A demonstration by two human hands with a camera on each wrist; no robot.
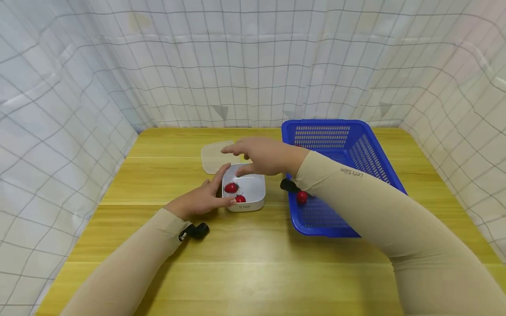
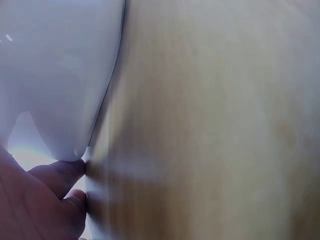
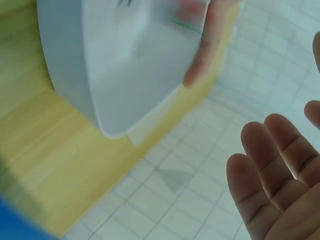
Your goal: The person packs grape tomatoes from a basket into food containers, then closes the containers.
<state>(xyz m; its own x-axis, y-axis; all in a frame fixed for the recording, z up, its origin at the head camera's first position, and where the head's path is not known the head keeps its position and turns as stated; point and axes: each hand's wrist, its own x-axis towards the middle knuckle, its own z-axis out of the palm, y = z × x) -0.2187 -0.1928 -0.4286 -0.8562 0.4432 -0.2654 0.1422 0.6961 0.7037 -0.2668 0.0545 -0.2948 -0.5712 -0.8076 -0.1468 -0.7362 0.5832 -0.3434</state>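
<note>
A white square box [image 1: 253, 186] stands mid-table, with two small red tomatoes [image 1: 231, 188] with green leafy tops at its left side. My left hand [image 1: 201, 199] spreads around that side, index finger straight along the edge and thumb at the front rim. In the left wrist view its fingertips [image 2: 75, 170] are right at the box wall. Over the box's far part hovers my right hand [image 1: 269, 154], its fingers apart and nothing in them. The right wrist view shows those fingers [image 3: 260, 170] loosely extended beside the open box.
A blue slotted basket [image 1: 294, 219] stands to the right, partly hidden under my right forearm. One red tomato [image 1: 302, 197] shows inside it, near its left wall. Behind the box lies a translucent lid [image 1: 213, 156] on the wooden table [image 1: 253, 272]. Checked curtains [image 1: 253, 79] surround the table.
</note>
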